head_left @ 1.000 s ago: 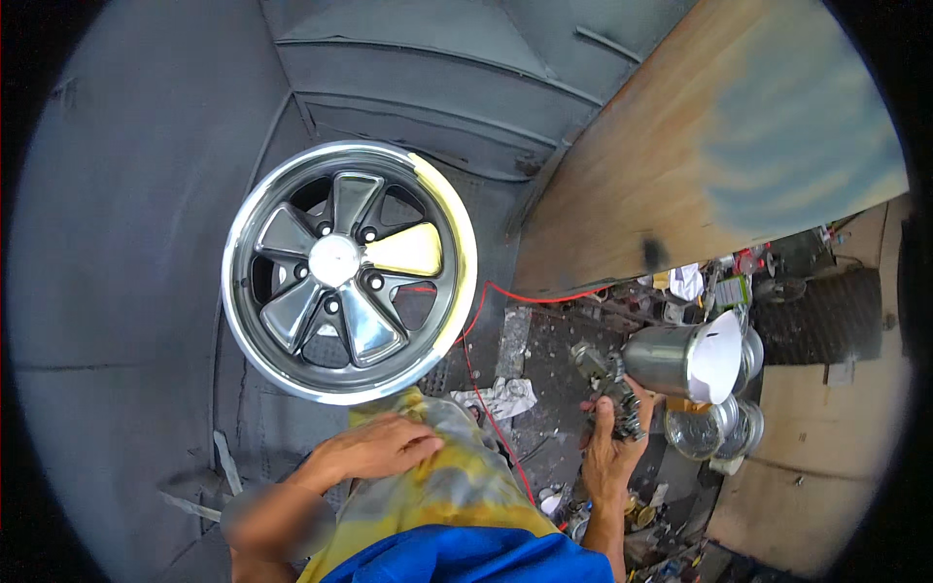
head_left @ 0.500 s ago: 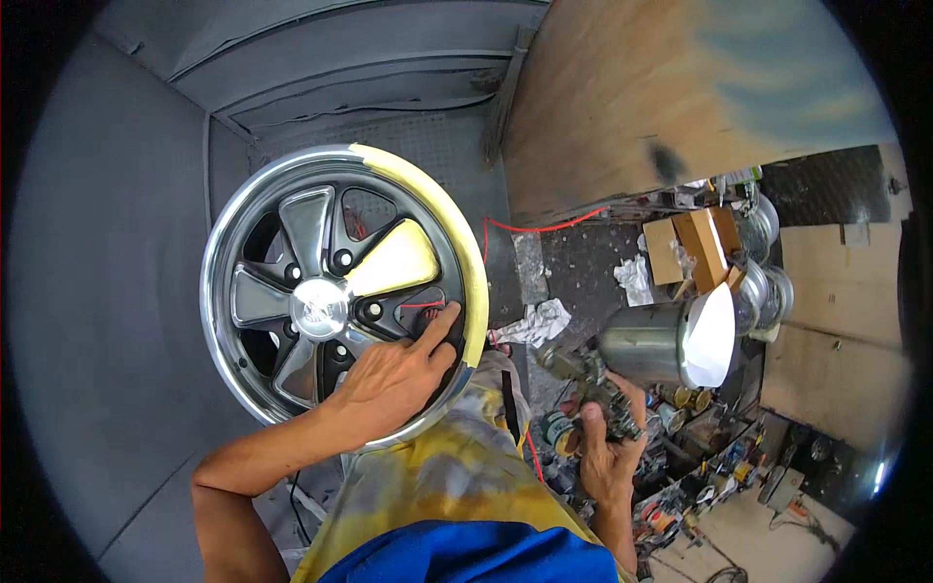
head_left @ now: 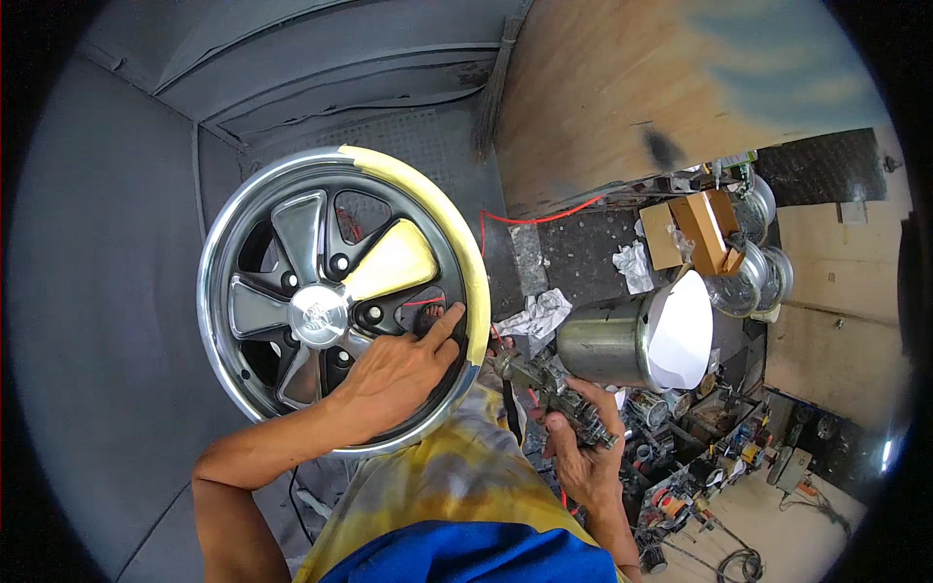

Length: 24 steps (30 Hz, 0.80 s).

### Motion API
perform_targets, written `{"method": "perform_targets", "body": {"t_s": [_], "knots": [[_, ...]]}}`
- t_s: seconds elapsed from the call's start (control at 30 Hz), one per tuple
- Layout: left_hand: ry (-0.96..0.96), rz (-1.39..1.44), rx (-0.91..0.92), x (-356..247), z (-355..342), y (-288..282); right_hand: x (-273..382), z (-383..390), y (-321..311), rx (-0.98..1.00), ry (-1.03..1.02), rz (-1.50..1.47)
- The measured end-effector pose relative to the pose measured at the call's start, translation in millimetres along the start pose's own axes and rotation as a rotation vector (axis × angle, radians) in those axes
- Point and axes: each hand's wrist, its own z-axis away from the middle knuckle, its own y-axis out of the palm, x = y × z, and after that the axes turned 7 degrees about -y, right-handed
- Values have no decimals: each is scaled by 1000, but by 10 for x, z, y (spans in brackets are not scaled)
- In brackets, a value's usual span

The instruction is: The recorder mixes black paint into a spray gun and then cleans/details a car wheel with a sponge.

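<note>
A five-spoke car wheel rim (head_left: 319, 316) faces up in front of me, with polished silver spokes and black recesses. Pale yellow covers one spoke (head_left: 398, 262) and an arc of its outer lip. My left hand (head_left: 398, 379) rests on the lower right of the wheel, index finger stretched out toward the inner edge of the lip, holding nothing. To the right, my right hand (head_left: 583, 447) is closed around a metal spray gun (head_left: 554, 391). Its metal cup (head_left: 604, 348) has a white cover (head_left: 680, 330). The gun's front end is close to the wheel's lower right edge.
Grey booth walls (head_left: 126, 272) stand at left and back. A wooden panel (head_left: 603, 107) leans at the upper right. Farther right are an open cardboard box (head_left: 705, 228), more wheels (head_left: 768, 277), crumpled white paper (head_left: 539, 316) and cluttered tools (head_left: 680, 496). A red hose (head_left: 544, 216) runs behind.
My right hand has brought the spray gun leftward, closer to the wheel. My left hand stays at nearly the same place on the wheel.
</note>
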Motion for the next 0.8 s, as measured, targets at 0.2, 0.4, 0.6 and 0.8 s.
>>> {"method": "perform_targets", "body": {"t_s": [0.2,0.4,0.6,0.8], "knots": [[32,-19,-103,158,-84,-65,31,-53,22,3,-24,34],[54,-4,31,104,-60,-57,38,-83,30,-40,-34,11],[64,-51,-110,222,-133,-151,68,-68,4,-63,40,14],[115,65,-6,72,-25,-153,72,-138,52,-123,-47,76]]}}
